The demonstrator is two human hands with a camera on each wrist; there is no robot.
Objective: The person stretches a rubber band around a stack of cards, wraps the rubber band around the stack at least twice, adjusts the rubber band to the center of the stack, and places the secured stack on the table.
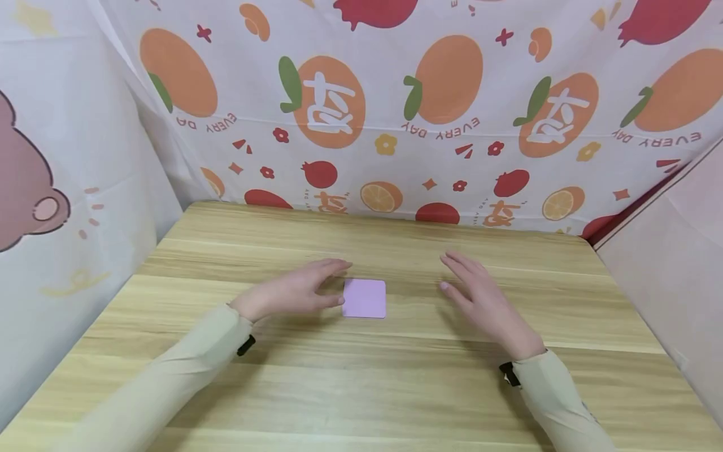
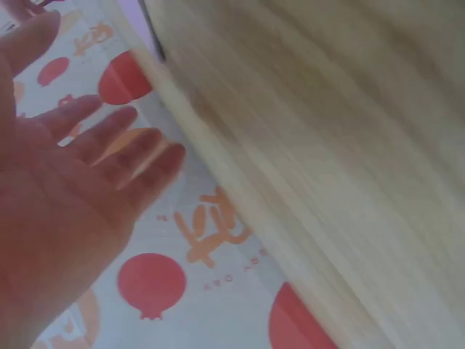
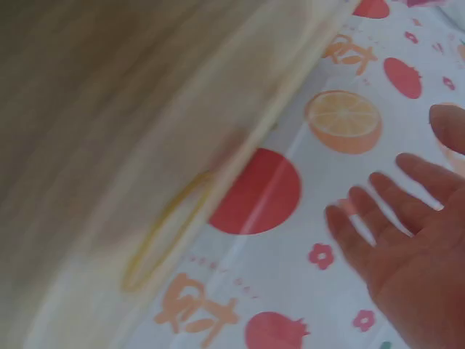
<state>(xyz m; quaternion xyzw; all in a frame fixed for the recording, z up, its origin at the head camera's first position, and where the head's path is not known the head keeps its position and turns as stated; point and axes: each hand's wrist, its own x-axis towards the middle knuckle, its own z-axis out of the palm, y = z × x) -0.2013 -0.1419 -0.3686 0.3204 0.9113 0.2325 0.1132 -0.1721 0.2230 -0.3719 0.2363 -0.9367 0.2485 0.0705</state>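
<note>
A small pale purple card point(image 1: 365, 299) lies flat on the wooden table point(image 1: 361, 389), between the two hands and closer to the left one. The left hand point(image 1: 305, 285) is held with fingers loosely extended and thumb apart, pinching nothing; its thumb tip appears at the card's left edge, though I cannot tell whether it touches. The right hand point(image 1: 480, 298) is also spread and holds nothing, well apart from the card on its right side. Beyond the far edge of the table hangs a white fruit-print cloth point(image 1: 384, 113).

The card looks thin, and I judge it light, fairly stiff and not fragile, though a hard pinch could crease it if it is paper. Lying so flat, it may slide under a fingertip and offer little to get a nail beneath. The left and right edges, with their rounded corners, seem the best places to take hold.
</note>
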